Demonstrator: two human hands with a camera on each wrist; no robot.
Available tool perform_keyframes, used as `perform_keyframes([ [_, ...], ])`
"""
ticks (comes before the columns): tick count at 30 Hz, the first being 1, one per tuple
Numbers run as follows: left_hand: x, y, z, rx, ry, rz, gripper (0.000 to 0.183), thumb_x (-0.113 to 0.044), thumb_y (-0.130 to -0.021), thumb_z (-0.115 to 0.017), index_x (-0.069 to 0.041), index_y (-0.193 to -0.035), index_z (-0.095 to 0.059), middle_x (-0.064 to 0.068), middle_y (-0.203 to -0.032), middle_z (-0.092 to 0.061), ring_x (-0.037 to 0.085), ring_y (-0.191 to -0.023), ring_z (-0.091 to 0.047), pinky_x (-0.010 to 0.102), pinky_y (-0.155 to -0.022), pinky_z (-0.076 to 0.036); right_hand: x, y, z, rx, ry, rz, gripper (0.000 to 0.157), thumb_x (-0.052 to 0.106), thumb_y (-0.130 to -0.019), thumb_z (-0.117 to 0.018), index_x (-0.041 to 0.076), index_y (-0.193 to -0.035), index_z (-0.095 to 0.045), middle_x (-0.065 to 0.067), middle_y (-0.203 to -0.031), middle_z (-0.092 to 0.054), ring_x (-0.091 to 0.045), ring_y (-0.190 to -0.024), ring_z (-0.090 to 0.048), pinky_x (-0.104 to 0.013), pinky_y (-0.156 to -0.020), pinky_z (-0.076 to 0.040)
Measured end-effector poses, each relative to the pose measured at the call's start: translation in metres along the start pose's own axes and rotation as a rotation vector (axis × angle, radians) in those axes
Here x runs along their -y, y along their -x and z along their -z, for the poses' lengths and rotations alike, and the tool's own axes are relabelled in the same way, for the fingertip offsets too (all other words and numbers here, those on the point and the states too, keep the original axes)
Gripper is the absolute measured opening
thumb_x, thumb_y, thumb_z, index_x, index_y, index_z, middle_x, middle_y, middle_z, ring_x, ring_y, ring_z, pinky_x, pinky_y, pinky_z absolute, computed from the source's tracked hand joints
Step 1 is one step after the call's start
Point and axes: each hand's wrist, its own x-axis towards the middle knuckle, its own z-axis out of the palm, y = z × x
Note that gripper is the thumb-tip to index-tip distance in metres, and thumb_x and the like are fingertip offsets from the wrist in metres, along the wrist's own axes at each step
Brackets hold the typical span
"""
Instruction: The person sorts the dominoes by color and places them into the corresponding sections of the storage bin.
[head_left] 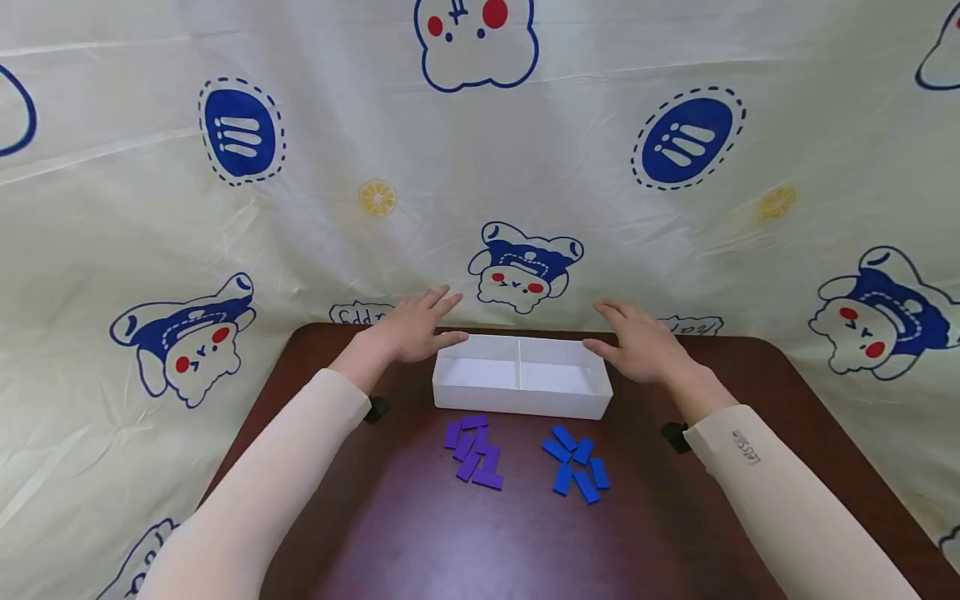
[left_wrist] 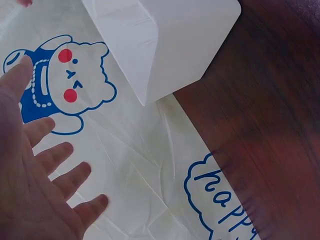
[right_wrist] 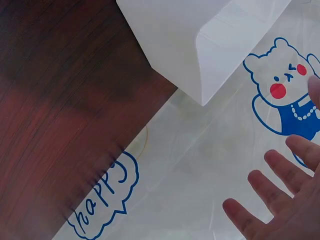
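Left hand: spread, thumb apart from the fingers, beside the far left corner of the box; it grips nothing. The thumb overlaps that corner in the head view, while the left wrist view shows a gap, so touch is hard to tell.
Right hand: spread in the same way at the opposite end, holding nothing; whether its thumb meets the rim cannot be told for sure. The matched pose seems to frame the box from both ends.
Box: between the hands, flat on the counter, long side across, so both compartments face up within reach of either side.
Divider: about midway between the hands, parting the box into left and right halves.
Purple tiles: nearer the person than the left hand and inward of it, before the left half, some touching or overlapping.
Blue tiles: nearer the person than the right hand and inward of it, before the right half, loosely scattered. The gap between the groups appears meant to keep the colours apart.
Cloth: beyond both hands, past the counter's far edge, probably a backdrop.
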Motion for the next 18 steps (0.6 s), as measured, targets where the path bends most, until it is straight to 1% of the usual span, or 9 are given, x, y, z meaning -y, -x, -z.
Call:
perform_keyframes([
  [3,0.003,0.001,-0.002,0.012,0.059,0.012,0.080,-0.062,-0.104,-0.048,-0.022,-0.167,-0.020,0.012,-0.175,-0.014,0.038,-0.159,-0.020,0.057,-0.128,-0.021,-0.003,0.002,0.000,0.014,-0.019,0.022,0.077,0.046,-0.103,-0.060,0.007,-0.163,-0.030,-0.024,-0.166,-0.030,-0.049,-0.152,-0.027,-0.075,-0.118,-0.022],
  [6,0.008,0.003,-0.003,0.022,0.124,0.024,0.080,-0.061,-0.104,-0.049,-0.022,-0.167,-0.021,0.013,-0.174,-0.017,0.037,-0.159,-0.022,0.056,-0.127,-0.025,-0.006,0.006,0.002,0.022,-0.040,0.051,0.077,0.044,-0.102,-0.064,0.007,-0.162,-0.033,-0.023,-0.165,-0.032,-0.049,-0.151,-0.029,-0.073,-0.118,-0.024],
  [9,0.011,0.006,-0.006,0.026,0.200,0.024,0.080,-0.062,-0.104,-0.048,-0.022,-0.167,-0.020,0.013,-0.173,-0.021,0.034,-0.159,-0.022,0.054,-0.127,-0.024,-0.007,0.011,0.004,0.023,-0.061,0.080,0.076,0.042,-0.101,-0.067,0.008,-0.161,-0.035,-0.023,-0.164,-0.034,-0.048,-0.150,-0.032,-0.071,-0.118,-0.027],
  [11,0.013,0.007,-0.008,0.017,0.261,0.018,0.080,-0.062,-0.104,-0.047,-0.022,-0.167,-0.020,0.011,-0.172,-0.024,0.032,-0.159,-0.023,0.053,-0.128,-0.024,-0.007,0.016,0.007,0.021,-0.072,0.098,0.075,0.041,-0.100,-0.068,0.009,-0.160,-0.037,-0.022,-0.163,-0.036,-0.048,-0.149,-0.034,-0.069,-0.118,-0.030],
  [14,0.014,0.009,-0.012,0.004,0.359,0.008,0.081,-0.063,-0.104,-0.046,-0.020,-0.167,-0.020,0.006,-0.173,-0.024,0.027,-0.160,-0.021,0.049,-0.129,-0.021,-0.007,0.021,0.009,0.014,-0.088,0.115,0.072,0.040,-0.101,-0.068,0.009,-0.159,-0.040,-0.021,-0.161,-0.039,-0.046,-0.148,-0.035,-0.068,-0.117,-0.032],
  [16,0.016,0.012,-0.016,-0.004,0.419,0.014,0.081,-0.064,-0.104,-0.046,-0.020,-0.167,-0.019,0.003,-0.173,-0.022,0.026,-0.160,-0.021,0.049,-0.129,-0.021,-0.006,0.023,0.009,0.010,-0.107,0.121,0.070,0.041,-0.101,-0.067,0.008,-0.157,-0.042,-0.021,-0.159,-0.042,-0.046,-0.146,-0.038,-0.068,-0.115,-0.034],
  [18,0.019,0.016,-0.020,-0.014,0.468,0.034,0.082,-0.065,-0.104,-0.045,-0.022,-0.167,-0.018,0.002,-0.173,-0.022,0.026,-0.159,-0.024,0.049,-0.129,-0.022,-0.004,0.023,0.007,0.006,-0.140,0.125,0.067,0.042,-0.101,-0.066,0.009,-0.156,-0.045,-0.020,-0.156,-0.046,-0.044,-0.143,-0.043,-0.066,-0.113,-0.038],
])
